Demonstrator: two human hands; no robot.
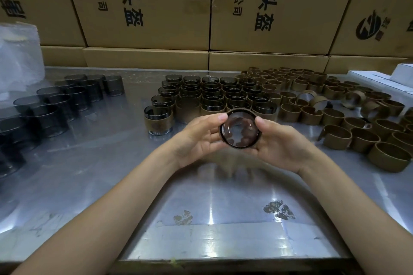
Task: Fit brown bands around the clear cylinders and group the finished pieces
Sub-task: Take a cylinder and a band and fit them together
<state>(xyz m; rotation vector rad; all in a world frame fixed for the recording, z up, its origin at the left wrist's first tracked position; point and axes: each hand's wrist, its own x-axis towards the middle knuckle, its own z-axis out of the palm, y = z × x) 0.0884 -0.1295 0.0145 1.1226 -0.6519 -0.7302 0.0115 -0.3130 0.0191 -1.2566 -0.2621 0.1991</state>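
Observation:
Both hands hold one clear cylinder (pixel 239 128) above the table's middle, its round end turned toward me and a brown band around its wall. My left hand (pixel 199 138) grips it from the left, thumb on its upper rim. My right hand (pixel 279 140) grips it from the right. Behind it stands a block of several banded cylinders (pixel 210 98) in rows. Bare clear cylinders (pixel 55 102) stand at the left. Loose brown bands (pixel 348 118) cover the right side.
The work surface is a shiny metal table (pixel 111 163) with taped patches near its front edge. Stacked cardboard boxes (pixel 201 6) wall off the back. A white plastic bag (pixel 17 56) sits at the far left, white boxes (pixel 384 78) at the far right.

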